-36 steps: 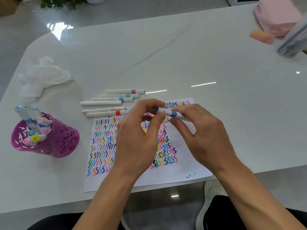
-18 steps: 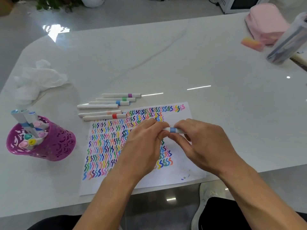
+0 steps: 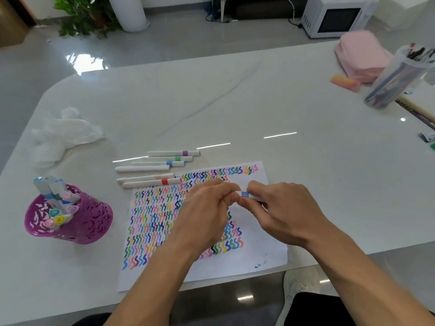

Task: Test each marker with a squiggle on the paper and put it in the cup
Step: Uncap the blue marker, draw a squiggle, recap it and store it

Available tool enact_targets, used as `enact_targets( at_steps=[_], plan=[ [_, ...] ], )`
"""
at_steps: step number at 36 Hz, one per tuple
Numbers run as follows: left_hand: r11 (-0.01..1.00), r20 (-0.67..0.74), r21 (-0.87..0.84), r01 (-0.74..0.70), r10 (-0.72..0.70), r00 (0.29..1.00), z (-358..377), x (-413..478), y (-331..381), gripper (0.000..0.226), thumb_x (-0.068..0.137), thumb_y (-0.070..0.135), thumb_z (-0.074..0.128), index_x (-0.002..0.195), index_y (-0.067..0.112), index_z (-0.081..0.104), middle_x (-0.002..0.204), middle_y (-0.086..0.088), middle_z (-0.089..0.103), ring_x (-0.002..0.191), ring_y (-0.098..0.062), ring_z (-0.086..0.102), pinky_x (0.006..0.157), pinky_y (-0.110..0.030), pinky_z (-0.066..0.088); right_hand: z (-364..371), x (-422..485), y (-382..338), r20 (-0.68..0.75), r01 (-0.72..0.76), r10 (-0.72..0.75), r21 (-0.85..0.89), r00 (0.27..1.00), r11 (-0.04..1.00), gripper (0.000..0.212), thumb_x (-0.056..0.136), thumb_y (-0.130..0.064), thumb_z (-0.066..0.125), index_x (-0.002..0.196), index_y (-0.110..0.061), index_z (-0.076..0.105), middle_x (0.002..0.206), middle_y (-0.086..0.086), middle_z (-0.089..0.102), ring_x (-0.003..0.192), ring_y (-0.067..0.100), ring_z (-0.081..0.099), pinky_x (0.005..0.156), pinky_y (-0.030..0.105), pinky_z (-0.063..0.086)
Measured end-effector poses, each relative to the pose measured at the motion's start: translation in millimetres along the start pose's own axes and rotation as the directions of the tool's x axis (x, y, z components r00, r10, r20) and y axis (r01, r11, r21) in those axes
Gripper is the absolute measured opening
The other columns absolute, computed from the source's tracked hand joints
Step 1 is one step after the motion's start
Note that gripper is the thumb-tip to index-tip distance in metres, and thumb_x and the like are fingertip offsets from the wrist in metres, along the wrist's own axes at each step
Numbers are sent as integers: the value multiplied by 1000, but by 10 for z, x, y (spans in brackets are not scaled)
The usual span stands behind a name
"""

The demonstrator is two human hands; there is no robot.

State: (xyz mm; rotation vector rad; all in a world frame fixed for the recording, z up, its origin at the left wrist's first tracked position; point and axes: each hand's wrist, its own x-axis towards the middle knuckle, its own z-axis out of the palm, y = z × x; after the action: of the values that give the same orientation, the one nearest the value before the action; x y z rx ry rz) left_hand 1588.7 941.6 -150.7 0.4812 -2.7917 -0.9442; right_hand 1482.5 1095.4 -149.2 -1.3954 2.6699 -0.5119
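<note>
Both hands meet over the paper (image 3: 259, 260), a white sheet covered with rows of coloured squiggles. Between them is a white marker with a blue band (image 3: 244, 194). My left hand (image 3: 207, 215) pinches its left end, which the fingers hide. My right hand (image 3: 282, 212) grips its barrel just right of the band. A purple perforated cup (image 3: 77, 227) stands at the left and holds several capped markers. Several white markers (image 3: 153, 169) with coloured bands lie side by side on the table above the paper's top left corner.
Crumpled white tissue (image 3: 63, 135) lies at the far left. At the far right are a pink pouch (image 3: 362, 55), an orange eraser (image 3: 344, 82) and a tilted clear jar of pens (image 3: 395, 78). The table's front edge runs just below the paper.
Both hands have come lower and closer together with the blue-banded marker; less of the marker shows between them now. The camera has tilted up, showing more of the room.
</note>
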Motion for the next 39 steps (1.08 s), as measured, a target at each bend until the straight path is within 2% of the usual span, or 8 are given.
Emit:
enact_targets(
  at_steps=[5,12,19,25,28,31,35,39],
  plan=[
    [1000,8,-9,22,-22,1000,72,-14,-58,20,103,31,54,112,33,72,101,17,68,97,-9,61,88,-25,46,67,-14,42,1,-4,4,3,1000,1000,43,98,-67,31,77,-31,39,46,-11,27,39,5,30,46,20,19],
    [999,-18,-39,23,-24,1000,63,4,-67,17,100,24,61,102,30,77,89,15,72,82,-2,61,79,-7,38,121,-22,59,10,-15,15,2,1000,1000,55,97,-74,24,70,-28,37,44,-8,27,37,9,29,45,22,17],
    [995,-54,-79,58,-62,997,-11,56,-109,18,99,32,62,107,30,77,94,22,71,79,6,60,77,-9,41,132,12,128,84,-154,144,124,986,980,65,91,-80,21,68,-22,39,52,-3,45,49,15,46,49,29,29],
    [992,-125,-59,112,-119,985,40,110,-106,21,100,29,60,114,24,75,97,24,64,82,12,49,80,7,29,116,35,189,120,-276,254,239,960,931,34,101,-60,41,93,-30,54,64,-12,58,57,8,55,52,27,37],
    [992,-150,-54,116,-123,981,64,150,-98,20,100,27,60,113,23,74,93,25,57,83,14,48,81,7,26,114,61,222,112,-314,294,341,949,886,19,102,-53,45,99,-35,48,51,-11,49,50,8,49,52,30,34],
    [991,-126,-44,125,-130,984,101,186,-96,22,100,30,60,118,27,72,99,24,59,87,5,47,80,5,29,115,81,236,128,-345,325,473,937,811,10,105,-44,46,108,-38,38,70,-4,66,60,15,58,63,41,47],
    [993,-101,-23,117,-119,988,143,220,-98,19,98,32,62,115,33,72,98,24,60,90,3,50,78,4,30,132,117,256,47,-297,334,584,941,755,25,109,-23,44,117,-47,38,102,-14,65,71,1,63,60,20,48],
    [994,-122,-25,104,-106,987,151,246,-108,17,97,29,64,111,31,73,98,24,59,92,5,48,81,5,28,136,138,293,0,-277,376,675,927,684,29,108,-13,47,105,-38,63,80,-20,63,64,4,60,60,17,47]
  ],
)
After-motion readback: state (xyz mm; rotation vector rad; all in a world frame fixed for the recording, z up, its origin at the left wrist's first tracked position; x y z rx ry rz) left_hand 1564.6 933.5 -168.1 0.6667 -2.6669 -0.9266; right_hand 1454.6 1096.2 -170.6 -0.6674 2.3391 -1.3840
